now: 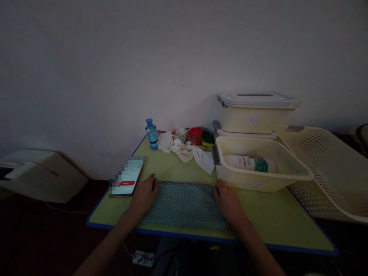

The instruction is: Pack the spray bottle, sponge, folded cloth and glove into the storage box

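Note:
A grey-green woven cloth (pixel 184 203) lies flat on the yellow-green table (pixel 276 218). My left hand (pixel 145 197) rests on the cloth's far left corner, fingers curled around the edge. My right hand (pixel 227 201) sits on the far right corner, fingers bent onto the cloth's edge. A phone (pixel 128 177) with a lit screen lies just left of my left hand.
A cream tub (pixel 263 178) holding a white bottle (pixel 249 163) stands right of the cloth, with lidded boxes (pixel 255 111) behind. A perforated basket (pixel 330 168) is far right. At the back are a water bottle (pixel 151 134), white rags (pixel 186 151), a red jar (pixel 195 136).

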{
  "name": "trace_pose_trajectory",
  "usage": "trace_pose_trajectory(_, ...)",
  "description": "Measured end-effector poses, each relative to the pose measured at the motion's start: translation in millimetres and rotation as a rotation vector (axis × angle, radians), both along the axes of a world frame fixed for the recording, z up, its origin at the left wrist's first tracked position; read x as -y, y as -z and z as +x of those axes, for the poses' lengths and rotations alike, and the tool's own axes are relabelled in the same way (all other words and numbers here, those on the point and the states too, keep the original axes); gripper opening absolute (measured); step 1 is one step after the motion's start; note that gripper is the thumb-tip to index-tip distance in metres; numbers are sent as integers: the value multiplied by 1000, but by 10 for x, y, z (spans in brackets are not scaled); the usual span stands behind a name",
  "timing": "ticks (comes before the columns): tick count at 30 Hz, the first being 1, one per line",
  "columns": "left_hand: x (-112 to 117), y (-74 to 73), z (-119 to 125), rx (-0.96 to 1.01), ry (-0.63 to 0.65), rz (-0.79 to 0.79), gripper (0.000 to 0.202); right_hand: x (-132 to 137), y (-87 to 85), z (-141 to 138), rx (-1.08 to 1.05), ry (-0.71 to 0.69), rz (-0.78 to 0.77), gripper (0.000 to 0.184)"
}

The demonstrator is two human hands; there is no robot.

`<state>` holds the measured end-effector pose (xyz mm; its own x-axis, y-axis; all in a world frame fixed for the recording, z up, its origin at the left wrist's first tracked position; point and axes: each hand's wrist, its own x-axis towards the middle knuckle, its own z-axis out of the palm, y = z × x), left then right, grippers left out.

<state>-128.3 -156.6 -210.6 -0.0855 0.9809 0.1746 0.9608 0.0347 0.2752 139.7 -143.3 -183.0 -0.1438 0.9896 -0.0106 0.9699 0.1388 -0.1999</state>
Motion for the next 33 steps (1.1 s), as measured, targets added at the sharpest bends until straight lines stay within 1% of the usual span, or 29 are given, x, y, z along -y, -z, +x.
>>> trace_pose_trajectory(4,-14,-23,23,-62,-18,-69,24,-34,-13,-14,37,-6,7,22)
trace_pose_trajectory(11,-61,-43,38,-120,-61,-154,24,-68,24,-29,76,14,-25,25)
trace_pose_trajectory(14,-48,-56,79,-178,-81,-174,25,-45,38,-45,115,23,-10,27)
trace_pose_trajectory(17,1,-91,145,-256,-124,-172,28,6,53,-67,198,43,27,29)
trace_pose_trajectory(20,60,-138,197,-338,-169,-143,28,52,59,-78,241,76,69,28)
trace_pose_trajectory(23,94,-150,205,-357,-180,-92,28,70,59,-74,216,84,126,23)
trace_pose_trajectory(26,104,-109,170,-310,-196,-36,30,70,64,-55,199,56,194,18)
trace_pose_trajectory(29,115,-82,96,-231,-212,41,37,82,45,-16,182,34,268,17)
trace_pose_trajectory(31,129,-118,40,-185,-236,113,42,108,-12,2,156,18,322,17)
trace_pose_trajectory(33,147,-203,14,-151,-263,200,42,149,-106,-24,111,-10,365,17)
